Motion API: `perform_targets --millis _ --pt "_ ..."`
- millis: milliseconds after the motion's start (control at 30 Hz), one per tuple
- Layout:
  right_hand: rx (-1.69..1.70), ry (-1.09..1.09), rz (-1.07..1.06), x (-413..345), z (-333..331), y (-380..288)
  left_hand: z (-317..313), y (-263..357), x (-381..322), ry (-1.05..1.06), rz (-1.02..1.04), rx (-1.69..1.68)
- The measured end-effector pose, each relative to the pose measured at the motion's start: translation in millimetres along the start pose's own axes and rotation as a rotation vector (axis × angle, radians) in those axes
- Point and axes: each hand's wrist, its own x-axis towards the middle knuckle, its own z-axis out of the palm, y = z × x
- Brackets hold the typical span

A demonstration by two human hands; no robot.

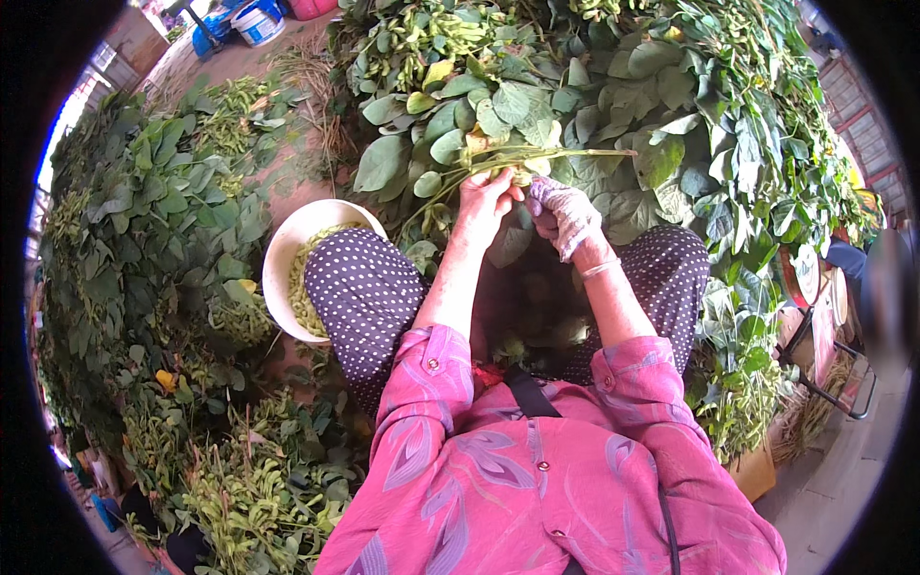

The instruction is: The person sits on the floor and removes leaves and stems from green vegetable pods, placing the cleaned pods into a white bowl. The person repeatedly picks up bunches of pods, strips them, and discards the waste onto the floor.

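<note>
My bare left hand (491,200) grips a leafy soybean plant by its stems (586,152), whose cut ends point to the right. A lilac fabric glove covers my right hand (566,215). Its fingers are curled in at a pale green soybean pod (537,165) close beside the left fingertips; the glove partly hides that contact. Broad leaves (512,108) of soybean plants spread just beyond both hands. By my left knee stands a white bucket (276,280) with loose green pods (305,269) inside, partly hidden behind the knee.
Heaped soybean plants (144,208) lie along the left, with more piled ahead and on the right (747,158). Pod clusters (237,496) sit low at left. A white-and-blue pail (257,26) stands at the back. At right are a black metal frame (826,392) and a blurred person (891,302).
</note>
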Motion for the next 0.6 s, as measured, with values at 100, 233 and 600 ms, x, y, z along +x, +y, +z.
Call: perform_targets --millis 100,233,600 --pt "0.000 0.151 -0.004 -8.4 8.3 -9.8 3.9 -4.5 1.2 0.002 0.011 -0.047" --pt "-0.362 0.312 -0.170 -0.7 10.5 -5.1 3.4 -4.4 -1.3 -0.037 -0.001 -0.066" --pt "-0.882 0.525 -0.311 1.8 44.8 11.1 9.0 -7.2 2.8 0.209 -0.086 -0.400"
